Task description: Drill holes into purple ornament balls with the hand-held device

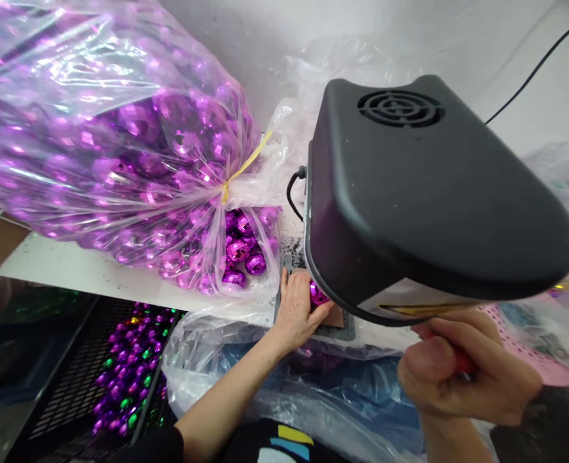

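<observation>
I see a clear bag [120,148] of purple baubles up and left of my left hand [296,310]. The black machine [424,193] overhangs both grips. My right hand [458,373] is clenched round a red handle [461,363], which is mostly covered. Left fingers pinch one purple bauble [317,294], half hidden under the machine, whose gold marking is too blurred to read

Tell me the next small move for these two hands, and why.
Probably pull the red handle with the right hand. The left hand holds a purple ball in place under the black machine, and the right hand is closed on the handle, so everything looks set for the stroke.
</observation>
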`<state>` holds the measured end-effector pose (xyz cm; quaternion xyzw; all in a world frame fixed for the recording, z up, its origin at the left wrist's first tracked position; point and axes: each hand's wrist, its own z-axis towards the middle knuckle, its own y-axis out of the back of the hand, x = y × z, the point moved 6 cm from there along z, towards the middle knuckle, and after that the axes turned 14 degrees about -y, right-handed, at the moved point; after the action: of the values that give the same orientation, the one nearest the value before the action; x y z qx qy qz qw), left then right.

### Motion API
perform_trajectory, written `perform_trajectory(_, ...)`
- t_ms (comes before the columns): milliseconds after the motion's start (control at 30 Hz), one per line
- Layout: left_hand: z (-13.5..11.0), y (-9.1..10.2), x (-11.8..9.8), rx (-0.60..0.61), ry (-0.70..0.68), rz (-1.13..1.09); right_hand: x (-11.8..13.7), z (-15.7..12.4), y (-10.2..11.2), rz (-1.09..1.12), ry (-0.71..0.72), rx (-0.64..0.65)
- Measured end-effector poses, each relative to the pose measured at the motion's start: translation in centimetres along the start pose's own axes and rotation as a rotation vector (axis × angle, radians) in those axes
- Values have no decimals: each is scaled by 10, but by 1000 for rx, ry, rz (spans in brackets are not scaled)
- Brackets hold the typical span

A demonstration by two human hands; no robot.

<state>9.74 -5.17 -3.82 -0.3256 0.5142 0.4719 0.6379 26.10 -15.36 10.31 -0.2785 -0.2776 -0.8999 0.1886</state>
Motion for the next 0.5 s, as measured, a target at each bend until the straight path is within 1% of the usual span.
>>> perform_trajectory(100, 0, -1, 1, -30, 32, -62, 7, 3, -4, -9, 56, -4)
perform_trajectory(233, 1, -1, 0, -24, 36, -79, 6, 0, -8, -20, 49, -26)
perform_trajectory(400, 2, -1, -3, 5, 6, 3, -9, -16, -9, -2, 50, -195)
perform_trajectory(500, 2, -1, -3, 3, -16, 23, -12, -20, -11, 15, 53, -282)
